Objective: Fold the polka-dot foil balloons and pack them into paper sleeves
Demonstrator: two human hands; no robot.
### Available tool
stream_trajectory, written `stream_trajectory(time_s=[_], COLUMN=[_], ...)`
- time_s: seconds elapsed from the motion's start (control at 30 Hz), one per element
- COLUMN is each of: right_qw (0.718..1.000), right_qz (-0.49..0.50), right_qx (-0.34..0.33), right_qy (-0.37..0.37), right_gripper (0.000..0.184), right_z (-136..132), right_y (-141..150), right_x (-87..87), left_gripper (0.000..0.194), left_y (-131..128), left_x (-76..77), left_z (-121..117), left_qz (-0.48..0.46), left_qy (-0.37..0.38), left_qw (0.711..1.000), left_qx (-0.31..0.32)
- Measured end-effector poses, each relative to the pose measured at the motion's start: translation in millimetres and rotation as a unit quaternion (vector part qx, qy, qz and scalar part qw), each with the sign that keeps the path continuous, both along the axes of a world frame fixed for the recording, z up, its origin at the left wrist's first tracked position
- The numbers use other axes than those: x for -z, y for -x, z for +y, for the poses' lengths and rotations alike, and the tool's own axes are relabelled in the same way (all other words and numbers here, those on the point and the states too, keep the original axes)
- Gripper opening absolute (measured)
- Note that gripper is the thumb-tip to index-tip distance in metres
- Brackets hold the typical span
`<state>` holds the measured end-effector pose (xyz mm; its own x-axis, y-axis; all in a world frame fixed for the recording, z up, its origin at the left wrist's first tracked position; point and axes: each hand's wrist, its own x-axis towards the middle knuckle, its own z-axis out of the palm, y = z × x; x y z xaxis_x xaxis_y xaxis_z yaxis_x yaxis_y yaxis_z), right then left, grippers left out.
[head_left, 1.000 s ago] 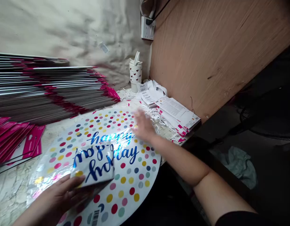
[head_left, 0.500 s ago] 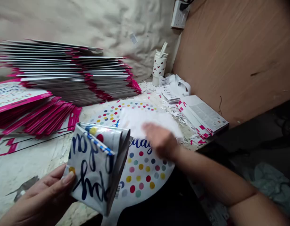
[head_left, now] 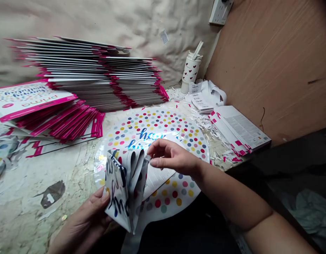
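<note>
A folded foil balloon (head_left: 116, 199), silvery with dark blue lettering, stands half fanned out in my left hand (head_left: 88, 215), the thumb pressed on its front. At its upper right edge, my right hand (head_left: 176, 157) pinches a loose fold between thumb and fingers. Beneath both hands a round foil balloon (head_left: 163, 121) lies flat, white with coloured dots and shiny blue writing, its tail pointing toward me. On it rests a white printed card (head_left: 159, 180), partly hidden by my right hand and the folded balloon.
Tall stacks of pink-edged packets (head_left: 94, 88) stand at the back left, with more packets (head_left: 36, 102) fanned in front. A tumbler with hearts (head_left: 190, 70), barcode labels (head_left: 201, 102), paper scraps and a card stack (head_left: 242, 127) lie to the right, beside a brown board (head_left: 279, 70).
My right hand has come from over the white card to the folded balloon's edge and pinches it. The folds have spread apart, and the card now lies on the flat balloon.
</note>
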<state>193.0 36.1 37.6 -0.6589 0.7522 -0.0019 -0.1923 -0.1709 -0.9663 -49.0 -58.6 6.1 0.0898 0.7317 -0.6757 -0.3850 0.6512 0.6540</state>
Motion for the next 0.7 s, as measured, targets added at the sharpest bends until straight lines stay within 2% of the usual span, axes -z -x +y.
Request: stream_trajectory(time_s=[0.1, 0.27, 0.33, 0.4, 0.47, 0.53, 0.57, 0.6, 0.63, 0.7], right_qw=[0.999, 0.985, 0.986, 0.995, 0.998, 0.990, 0.984, 0.981, 0.979, 0.975], right_qz=[-0.007, 0.000, 0.013, 0.010, -0.040, -0.110, -0.131, -0.140, -0.138, -0.118], right_qx=[-0.045, -0.165, -0.161, -0.097, -0.053, -0.064, -0.079, -0.098, -0.123, -0.183], right_qy=[0.022, -0.047, -0.041, -0.004, -0.004, -0.062, -0.086, -0.094, -0.084, -0.043], right_gripper=[0.020, 0.027, 0.030, 0.041, 0.071, 0.112, 0.125, 0.129, 0.125, 0.098], right_z=[4.5, 28.8, 37.8, 40.5, 35.7, 26.6, 22.1, 18.5, 16.0, 14.3], right_y=[7.9, -5.7, -15.1, -20.4, -18.9, -11.9, -7.7, -3.6, -0.1, 4.1], right_x=[5.6, 7.5, 8.3, 9.2, 9.5, 9.1, 8.9, 8.9, 9.3, 12.0], left_gripper=[0.035, 0.037, 0.035, 0.033, 0.032, 0.030, 0.028, 0.026, 0.025, 0.022], left_y=[-1.8, 6.8, 10.7, 12.3, 11.3, 8.7, 7.3, 6.0, 4.6, 1.2], left_x=[1.2, 7.7, 6.3, 0.4, -8.4, -17.6, -21.5, -24.8, -27.5, -31.3], left_z=[-1.9, -6.3, -4.4, 0.0, 5.0, 8.4, 9.2, 9.4, 9.3, 9.4], left_qz=[-0.011, -0.009, 0.025, 0.100, 0.218, 0.333, 0.374, 0.403, 0.420, 0.442], left_qy=[0.007, 0.010, -0.018, -0.066, -0.133, -0.207, -0.244, -0.279, -0.309, -0.354], left_qw=[1.000, 0.999, 0.997, 0.987, 0.956, 0.900, 0.868, 0.839, 0.815, 0.781], left_qx=[-0.003, 0.046, 0.071, 0.106, 0.147, 0.194, 0.216, 0.237, 0.253, 0.263])
